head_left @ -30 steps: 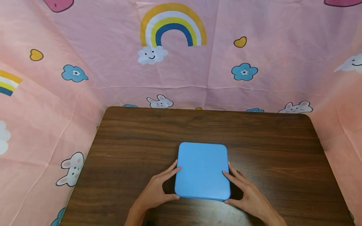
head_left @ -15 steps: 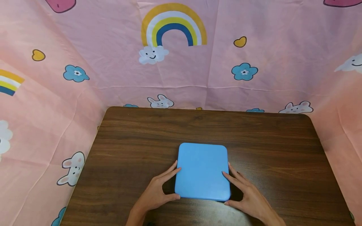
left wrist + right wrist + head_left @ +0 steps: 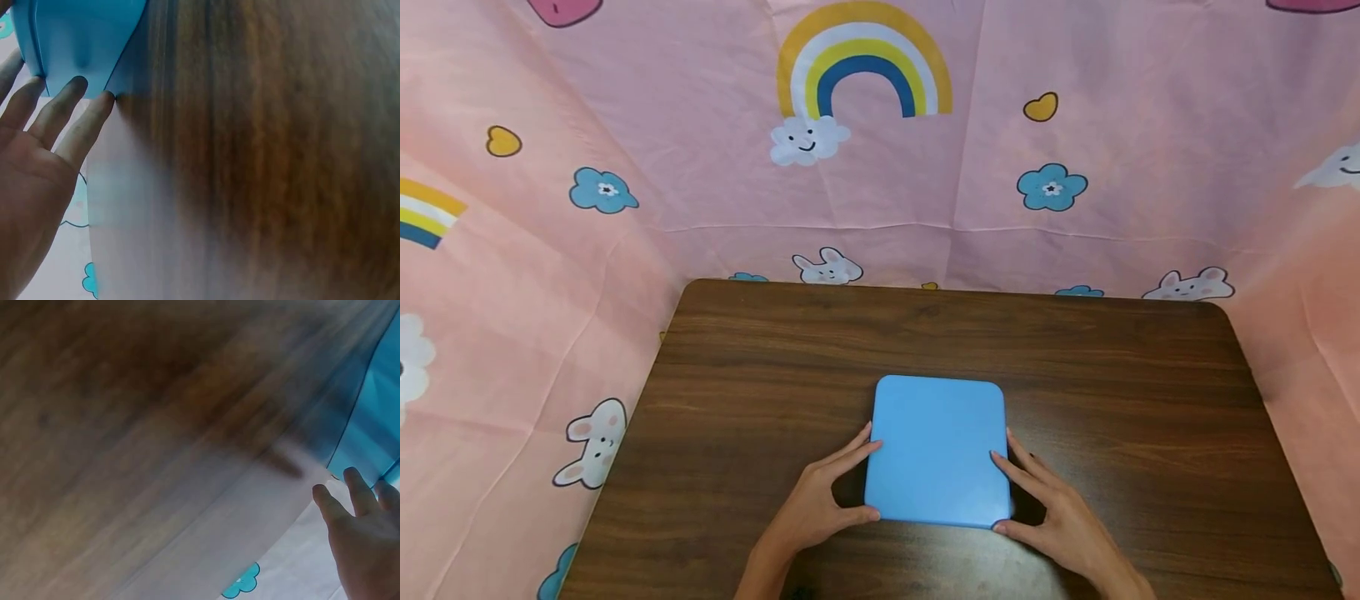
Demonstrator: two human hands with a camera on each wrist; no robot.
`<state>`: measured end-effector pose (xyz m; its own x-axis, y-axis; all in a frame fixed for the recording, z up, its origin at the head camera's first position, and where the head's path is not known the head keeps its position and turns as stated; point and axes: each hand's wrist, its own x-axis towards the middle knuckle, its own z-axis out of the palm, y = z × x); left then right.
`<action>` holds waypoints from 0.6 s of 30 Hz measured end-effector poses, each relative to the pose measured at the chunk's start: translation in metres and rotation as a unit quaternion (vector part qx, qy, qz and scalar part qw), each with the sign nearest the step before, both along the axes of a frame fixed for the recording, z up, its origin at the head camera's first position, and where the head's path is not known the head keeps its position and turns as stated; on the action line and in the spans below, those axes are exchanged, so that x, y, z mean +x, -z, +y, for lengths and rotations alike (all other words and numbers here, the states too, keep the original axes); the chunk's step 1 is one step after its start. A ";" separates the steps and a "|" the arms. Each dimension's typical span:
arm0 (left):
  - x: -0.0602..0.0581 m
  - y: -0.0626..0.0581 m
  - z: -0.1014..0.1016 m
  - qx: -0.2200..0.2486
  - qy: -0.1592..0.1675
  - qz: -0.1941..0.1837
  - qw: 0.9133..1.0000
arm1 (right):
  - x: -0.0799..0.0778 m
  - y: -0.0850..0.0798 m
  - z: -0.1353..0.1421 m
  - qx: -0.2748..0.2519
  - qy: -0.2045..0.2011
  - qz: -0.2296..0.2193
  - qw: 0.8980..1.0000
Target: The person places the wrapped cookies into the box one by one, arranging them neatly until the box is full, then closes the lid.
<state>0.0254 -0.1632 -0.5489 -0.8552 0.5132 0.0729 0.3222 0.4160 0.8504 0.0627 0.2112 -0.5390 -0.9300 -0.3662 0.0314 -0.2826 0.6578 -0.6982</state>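
A flat light-blue box (image 3: 938, 450) with rounded corners lies on the near middle of the table. Its side wall (image 3: 87, 44) tapers in the left wrist view. My left hand (image 3: 812, 504) holds the box's left side, thumb at the near left corner, one fingertip on the top, the other fingers along the side. On the opposite side, my right hand (image 3: 1060, 517) mirrors this hold, its thumb at the near right corner. Both wrist views show long, spread fingers at the walls. The inside of the box is hidden.
The dark wood-grain table (image 3: 775, 350) has rounded far corners. Pink cloth (image 3: 887, 192) printed with rainbows, flowers and rabbits hangs behind it and along both sides. A small dark object (image 3: 801, 593) shows at the bottom edge, by the left wrist.
My right thumb has come up slightly against the near right corner. Otherwise both hands keep their places on the box, and the head view has shifted a little.
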 end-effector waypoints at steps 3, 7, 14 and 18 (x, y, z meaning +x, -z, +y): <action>-0.001 0.000 -0.001 0.001 0.000 0.001 1.000 | -0.001 0.000 0.000 0.000 -0.003 -0.001 1.000; 0.000 0.000 -0.002 0.007 -0.002 0.004 1.000 | -0.001 0.000 -0.002 0.000 -0.002 0.001 1.000; -0.002 -0.001 -0.003 0.012 -0.001 0.029 0.999 | -0.002 -0.002 -0.002 -0.003 -0.003 0.003 1.000; -0.008 -0.005 -0.004 -0.001 -0.012 0.036 0.999 | -0.007 -0.002 0.001 -0.006 0.006 0.004 1.000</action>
